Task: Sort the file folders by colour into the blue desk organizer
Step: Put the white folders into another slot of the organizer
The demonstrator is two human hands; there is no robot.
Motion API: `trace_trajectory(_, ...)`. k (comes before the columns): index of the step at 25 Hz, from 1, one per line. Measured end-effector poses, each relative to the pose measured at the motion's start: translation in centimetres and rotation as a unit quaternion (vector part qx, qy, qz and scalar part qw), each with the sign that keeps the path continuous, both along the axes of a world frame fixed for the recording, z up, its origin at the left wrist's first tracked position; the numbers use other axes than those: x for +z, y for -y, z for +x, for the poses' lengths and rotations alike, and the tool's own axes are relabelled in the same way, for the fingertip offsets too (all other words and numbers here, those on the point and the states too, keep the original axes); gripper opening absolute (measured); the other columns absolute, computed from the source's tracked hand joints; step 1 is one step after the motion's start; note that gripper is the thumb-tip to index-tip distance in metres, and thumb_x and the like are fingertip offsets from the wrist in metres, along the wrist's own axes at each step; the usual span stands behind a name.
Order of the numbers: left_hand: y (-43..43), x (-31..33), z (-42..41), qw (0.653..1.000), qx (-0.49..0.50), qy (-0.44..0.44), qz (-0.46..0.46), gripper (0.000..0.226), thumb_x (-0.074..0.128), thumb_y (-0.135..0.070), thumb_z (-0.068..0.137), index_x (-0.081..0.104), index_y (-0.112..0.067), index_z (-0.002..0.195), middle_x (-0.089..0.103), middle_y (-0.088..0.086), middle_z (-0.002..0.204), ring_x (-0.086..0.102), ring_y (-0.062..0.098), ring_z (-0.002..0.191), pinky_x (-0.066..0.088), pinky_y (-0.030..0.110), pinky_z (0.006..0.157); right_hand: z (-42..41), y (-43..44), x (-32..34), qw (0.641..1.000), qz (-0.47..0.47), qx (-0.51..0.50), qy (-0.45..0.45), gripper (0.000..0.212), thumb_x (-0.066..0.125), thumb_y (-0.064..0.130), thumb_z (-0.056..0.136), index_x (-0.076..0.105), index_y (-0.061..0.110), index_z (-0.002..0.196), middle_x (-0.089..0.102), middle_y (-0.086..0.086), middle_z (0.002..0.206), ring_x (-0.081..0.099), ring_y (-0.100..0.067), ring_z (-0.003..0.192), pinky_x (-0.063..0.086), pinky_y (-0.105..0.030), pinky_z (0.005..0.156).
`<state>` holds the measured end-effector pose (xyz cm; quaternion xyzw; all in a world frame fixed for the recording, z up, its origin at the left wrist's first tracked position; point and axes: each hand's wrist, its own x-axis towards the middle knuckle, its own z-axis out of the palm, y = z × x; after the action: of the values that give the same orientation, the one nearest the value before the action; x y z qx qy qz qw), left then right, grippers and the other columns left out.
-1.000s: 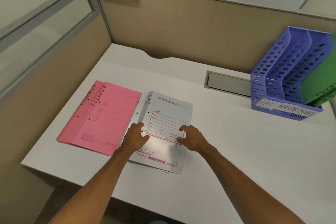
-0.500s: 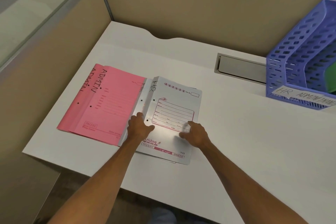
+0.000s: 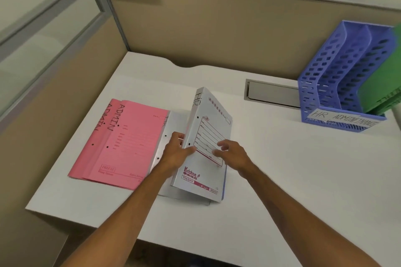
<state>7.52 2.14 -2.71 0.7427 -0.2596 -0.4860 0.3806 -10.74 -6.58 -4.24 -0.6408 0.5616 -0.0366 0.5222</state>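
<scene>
Left hand (image 3: 176, 151) now pinching the spine edge of the top white folder (image 3: 206, 143), thumb on the cover; right hand (image 3: 231, 153) spread loose against its face. Tipped up off the counter (image 3: 282, 180) where it lay flat a moment ago, over another white one (image 3: 171, 123). Pink folders (image 3: 121, 141) beside, untouched. Organizer (image 3: 338, 84) well right, green already filed; HR slot probably next.

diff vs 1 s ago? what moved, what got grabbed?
The top white HR folder went from flat to tilted up on its right edge: left hand now grips its spine edge, right hand steadies the cover. Unchanged: white folder underneath, pink ADMIN folders, green folders in the blue organizer.
</scene>
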Motion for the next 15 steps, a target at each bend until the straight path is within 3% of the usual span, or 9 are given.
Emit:
trace_trajectory(3,2.0,3.7,-2.4,0.995,-0.046,0.077,-0.051,0.042,0.072,-0.022,0.086,0.04,-0.026,0.113,0.061,-0.004,0.106,0.071,0.016,0.076,0.062,0.034,0.063,-0.1,0.7,5.3,0.99,-0.029,-0.075,0.113,0.039,0.065,0.041,0.091,0.059,0.016,0.121,0.068,-0.002,0.11,0.068,-0.022,0.097,0.06,-0.038,0.082)
trace_trajectory(6,3.9,7.0,-5.6,0.979,-0.067,0.164,-0.106,0.047,0.072,-0.03,0.086,0.036,-0.029,0.115,0.057,-0.005,0.108,0.066,0.015,0.082,0.057,0.031,0.07,-0.9,1.5,10.4,0.973,-0.081,-0.135,0.166,0.043,0.064,0.048,0.09,0.059,0.019,0.122,0.068,-0.002,0.115,0.071,-0.02,0.091,0.063,-0.035,0.072)
trace_trajectory(10,5.5,9.9,-11.5,0.959,-0.072,0.185,-0.203,0.052,0.069,-0.035,0.086,0.035,-0.027,0.124,0.052,-0.004,0.123,0.058,0.018,0.103,0.053,0.039,0.091,-4.0,2.9,15.9,0.958,-0.142,-0.196,0.153,0.065,0.069,0.058,0.081,0.05,0.02,0.131,0.065,-0.005,0.121,0.072,-0.022,0.085,0.063,-0.034,0.058)
trace_trajectory(13,6.1,10.2,-16.3,0.936,-0.077,0.181,-0.292,0.053,0.069,-0.03,0.087,0.037,-0.024,0.129,0.051,-0.001,0.126,0.057,0.018,0.108,0.055,0.036,0.093,-7.1,3.7,18.8,0.941,-0.19,-0.237,0.151,0.073,0.077,0.058,0.073,0.049,0.018,0.127,0.064,-0.006,0.118,0.073,-0.023,0.082,0.06,-0.034,0.047)
trace_trajectory(15,6.8,10.1,-19.1,0.926,-0.073,0.171,-0.327,0.05,0.068,-0.029,0.089,0.038,-0.023,0.13,0.05,-0.003,0.123,0.057,0.017,0.106,0.056,0.036,0.091,-9.1,4.3,20.2,0.925,-0.243,-0.263,0.128,0.07,0.079,0.055,0.072,0.049,0.019,0.124,0.063,-0.004,0.12,0.07,-0.025,0.093,0.062,-0.039,0.052)
